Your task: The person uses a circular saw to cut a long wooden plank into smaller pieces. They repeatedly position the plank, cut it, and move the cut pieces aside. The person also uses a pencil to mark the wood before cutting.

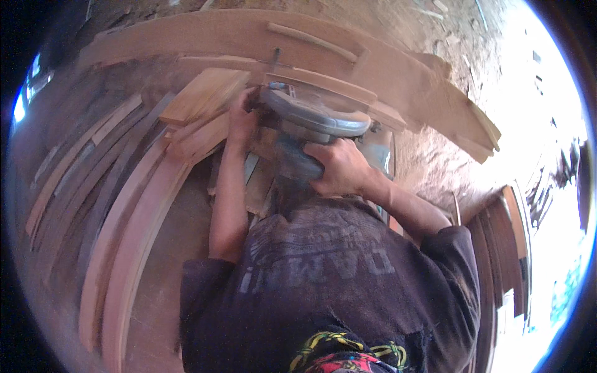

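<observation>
A broad counter [217,34], apparently wooden under its coat of brown dust, stretches across the far side. A narrow stick [311,41] lies on it, and a wooden strip [329,84] lies along its near edge. Thin scraps [440,6] litter the dusty floor [460,56] beyond.

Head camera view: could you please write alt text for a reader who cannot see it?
A person's bare right hand grips a blue-grey handheld machine with a curved silver metal guard, while the bare left hand is at its left, grip unclear. Long, pale-brown wooden planks lie at left; the person wears a faded dark T-shirt.
</observation>
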`<action>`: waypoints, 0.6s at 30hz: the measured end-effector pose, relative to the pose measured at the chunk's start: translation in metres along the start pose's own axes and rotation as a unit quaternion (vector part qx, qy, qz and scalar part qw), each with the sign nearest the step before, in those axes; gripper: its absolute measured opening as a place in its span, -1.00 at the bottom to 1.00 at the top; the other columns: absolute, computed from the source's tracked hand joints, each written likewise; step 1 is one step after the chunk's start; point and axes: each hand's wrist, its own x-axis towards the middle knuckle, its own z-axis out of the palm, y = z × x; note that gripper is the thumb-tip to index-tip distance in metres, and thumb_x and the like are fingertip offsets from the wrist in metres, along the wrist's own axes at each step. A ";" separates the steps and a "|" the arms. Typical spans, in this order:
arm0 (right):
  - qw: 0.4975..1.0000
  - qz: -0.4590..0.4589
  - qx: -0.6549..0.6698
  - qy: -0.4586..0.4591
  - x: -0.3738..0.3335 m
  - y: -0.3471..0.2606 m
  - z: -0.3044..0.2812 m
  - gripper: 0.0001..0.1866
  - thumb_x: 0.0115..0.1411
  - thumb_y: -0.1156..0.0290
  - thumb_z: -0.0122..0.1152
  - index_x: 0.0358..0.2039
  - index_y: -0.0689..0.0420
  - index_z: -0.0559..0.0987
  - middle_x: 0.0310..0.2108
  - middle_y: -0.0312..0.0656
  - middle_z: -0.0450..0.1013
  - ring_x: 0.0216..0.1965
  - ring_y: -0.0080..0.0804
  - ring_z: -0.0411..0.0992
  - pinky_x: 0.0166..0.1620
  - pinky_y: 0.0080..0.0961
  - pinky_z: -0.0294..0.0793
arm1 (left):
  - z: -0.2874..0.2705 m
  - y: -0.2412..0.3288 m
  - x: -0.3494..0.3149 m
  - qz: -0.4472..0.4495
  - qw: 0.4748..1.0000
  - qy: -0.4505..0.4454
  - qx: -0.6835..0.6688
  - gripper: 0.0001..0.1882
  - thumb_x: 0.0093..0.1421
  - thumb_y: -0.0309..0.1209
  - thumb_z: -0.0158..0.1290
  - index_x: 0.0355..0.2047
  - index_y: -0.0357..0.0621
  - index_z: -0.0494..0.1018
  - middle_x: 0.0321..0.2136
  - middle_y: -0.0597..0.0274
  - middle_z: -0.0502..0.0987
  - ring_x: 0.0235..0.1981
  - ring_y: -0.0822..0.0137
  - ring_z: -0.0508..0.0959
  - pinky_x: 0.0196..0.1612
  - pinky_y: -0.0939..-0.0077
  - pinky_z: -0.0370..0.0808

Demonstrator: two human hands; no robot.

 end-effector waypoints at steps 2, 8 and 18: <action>1.000 -0.002 0.000 -0.003 0.003 -0.006 -0.003 -0.48 -0.10 0.28 0.43 -0.04 0.09 0.71 -0.35 0.19 0.64 -0.22 0.26 0.65 -0.06 0.08 0.67 | -0.004 0.006 -0.005 0.024 0.999 0.013 0.027 -0.45 0.24 -0.74 0.15 0.26 -0.24 0.46 0.08 0.05 0.63 0.15 0.23 0.62 0.14 0.33 0.61; 0.991 -0.073 0.016 0.110 0.017 -0.029 0.010 -0.67 0.06 0.28 0.56 -0.21 0.18 0.71 -0.45 0.10 0.62 -0.35 0.14 0.66 -0.28 -0.11 0.65 | -0.038 -0.020 0.021 0.157 0.981 0.030 0.111 -0.44 0.16 -0.70 0.20 0.20 -0.23 0.49 0.05 0.13 0.64 0.15 0.20 0.60 0.24 0.29 0.55; 0.995 -0.040 0.016 0.093 0.020 -0.031 0.021 -0.71 0.15 0.28 0.58 -0.21 0.17 0.72 -0.43 0.02 0.65 -0.40 -0.04 0.68 -0.32 -0.22 0.59 | -0.041 -0.020 0.015 0.190 0.976 0.057 0.089 -0.48 0.13 -0.49 0.37 0.12 -0.19 0.54 -0.01 0.14 0.67 0.06 0.32 0.63 0.14 0.33 0.55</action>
